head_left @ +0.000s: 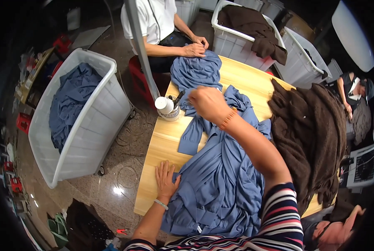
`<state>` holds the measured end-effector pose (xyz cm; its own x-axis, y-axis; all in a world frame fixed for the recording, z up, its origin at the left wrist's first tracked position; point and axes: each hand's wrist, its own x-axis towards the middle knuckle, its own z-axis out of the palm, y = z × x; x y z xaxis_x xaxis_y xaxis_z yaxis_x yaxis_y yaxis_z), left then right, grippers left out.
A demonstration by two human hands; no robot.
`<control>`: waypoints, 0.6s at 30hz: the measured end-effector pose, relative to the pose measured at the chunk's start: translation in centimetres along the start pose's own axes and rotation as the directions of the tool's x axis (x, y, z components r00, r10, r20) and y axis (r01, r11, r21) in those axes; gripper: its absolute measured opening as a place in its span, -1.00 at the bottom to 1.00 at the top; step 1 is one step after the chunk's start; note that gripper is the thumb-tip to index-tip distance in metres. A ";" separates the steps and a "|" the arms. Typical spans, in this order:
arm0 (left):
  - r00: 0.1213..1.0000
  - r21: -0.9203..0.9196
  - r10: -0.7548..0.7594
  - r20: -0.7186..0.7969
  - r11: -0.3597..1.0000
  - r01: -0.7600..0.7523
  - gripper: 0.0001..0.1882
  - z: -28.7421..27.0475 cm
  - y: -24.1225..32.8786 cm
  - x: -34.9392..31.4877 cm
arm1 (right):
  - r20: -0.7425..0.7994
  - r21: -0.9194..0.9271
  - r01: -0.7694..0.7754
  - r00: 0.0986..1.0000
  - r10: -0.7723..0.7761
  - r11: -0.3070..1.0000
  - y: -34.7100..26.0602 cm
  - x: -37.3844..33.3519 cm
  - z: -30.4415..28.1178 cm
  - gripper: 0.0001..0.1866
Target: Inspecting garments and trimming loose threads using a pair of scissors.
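Note:
My left hand (166, 180) lies flat on the wooden table (153, 144), fingers spread, its thumb side against a blue knit garment (220, 180). That garment spreads in loose folds across the table before me, with one sleeve stretched toward the left edge. Reaching over its far part, my right hand (208, 105) is closed in a fist or pinch. What its fingers hold, if anything, is hidden. Just left of that hand stand a white-capped container (165, 105) and a cup (170, 115) with dark-handled tools in it.
A pile of dark brown garments (308, 129) covers the table's right side. Across the table, a person's hands (197, 48) work on another blue garment (195, 71). A grey pole (141, 50) rises by the left edge. Wheeled white bins (88, 121) hold clothing at left and beyond.

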<state>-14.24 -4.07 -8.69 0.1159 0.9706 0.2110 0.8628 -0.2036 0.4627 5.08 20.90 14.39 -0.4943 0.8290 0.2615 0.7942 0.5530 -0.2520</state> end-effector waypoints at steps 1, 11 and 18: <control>1.000 -0.008 -0.006 -0.004 1.000 0.006 -0.46 0.0 0.0 0.0 | -0.017 0.011 -0.019 1.000 0.019 1.000 0.3 1.5 2.0 -0.89; 0.999 -0.016 -0.040 0.012 0.999 0.041 -0.46 -0.6 -0.1 -0.4 | 0.054 0.115 -0.035 0.998 0.029 0.993 -0.5 5.8 9.2 -0.86; 1.000 -0.030 -0.010 0.005 0.999 0.010 -0.46 -0.4 -0.6 -0.7 | -0.071 0.284 -0.075 0.993 0.099 0.956 -2.0 3.9 8.7 -0.78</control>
<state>-15.07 -4.72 -8.81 0.1096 0.9733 0.2018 0.8489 -0.1972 0.4904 -1.55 23.74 7.78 -0.3870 0.8716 0.3010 0.6958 0.4902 -0.5250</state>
